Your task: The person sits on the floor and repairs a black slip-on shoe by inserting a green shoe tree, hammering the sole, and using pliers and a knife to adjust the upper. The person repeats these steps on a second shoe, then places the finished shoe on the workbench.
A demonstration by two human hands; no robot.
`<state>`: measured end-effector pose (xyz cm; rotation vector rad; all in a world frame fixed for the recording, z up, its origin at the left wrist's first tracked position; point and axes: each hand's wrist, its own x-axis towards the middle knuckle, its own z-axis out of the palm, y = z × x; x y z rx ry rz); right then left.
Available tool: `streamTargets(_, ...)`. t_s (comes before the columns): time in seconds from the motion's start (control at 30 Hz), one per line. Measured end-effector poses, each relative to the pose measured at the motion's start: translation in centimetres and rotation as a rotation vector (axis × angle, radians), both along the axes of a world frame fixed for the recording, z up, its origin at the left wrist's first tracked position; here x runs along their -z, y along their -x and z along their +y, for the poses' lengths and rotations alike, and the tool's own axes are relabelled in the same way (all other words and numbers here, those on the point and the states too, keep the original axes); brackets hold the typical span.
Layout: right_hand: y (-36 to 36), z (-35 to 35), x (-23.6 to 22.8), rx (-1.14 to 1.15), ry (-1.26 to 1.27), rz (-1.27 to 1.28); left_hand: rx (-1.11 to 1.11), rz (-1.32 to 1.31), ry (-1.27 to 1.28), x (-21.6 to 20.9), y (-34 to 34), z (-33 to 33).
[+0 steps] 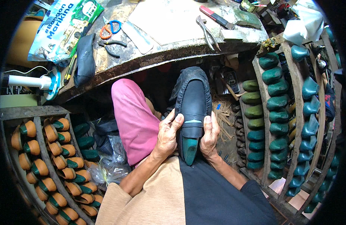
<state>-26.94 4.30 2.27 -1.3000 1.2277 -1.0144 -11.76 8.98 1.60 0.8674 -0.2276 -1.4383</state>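
Note:
A black loafer upper [195, 99] with a gathered toe seam and a strap is stretched over a green shoe last [189, 150]. Its toe points away from me, toward the workbench, and the heel end of the last lies close to my shirt. My left hand [168, 133] grips the left side of the loafer, thumb up beside the strap. On the opposite side, my right hand [209, 137] holds it the same way. The fingers of both hands are partly hidden beneath the shoe.
Ahead is a worn workbench [165, 50] carrying scissors [110, 30], black-handled pliers [113, 48], metal pincers [207, 33] and a red-handled knife [217, 17]. Tan shoes fill a rack [38, 129] at left. Green lasts [276, 102] line racks at right. Clear plastic [108, 170] lies near my left leg.

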Motion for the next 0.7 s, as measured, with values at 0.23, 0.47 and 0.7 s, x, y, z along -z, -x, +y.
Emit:
streamTargets(0.23,-2.4,-2.9,-0.1,-0.211,-0.039,-0.198,-0.120,0.006,0.137,-1.0,-2.4,-1.1)
streamTargets(0.47,-6.7,-3.5,3.8,-0.359,-0.146,0.008,-0.373,-0.081,-0.069,2.8,-5.0,-0.3)
streamTargets(0.7,-4.1,-3.1,5.5,-0.726,-0.277,0.114,-0.319,0.052,-0.096,8.5,-5.7,1.5)
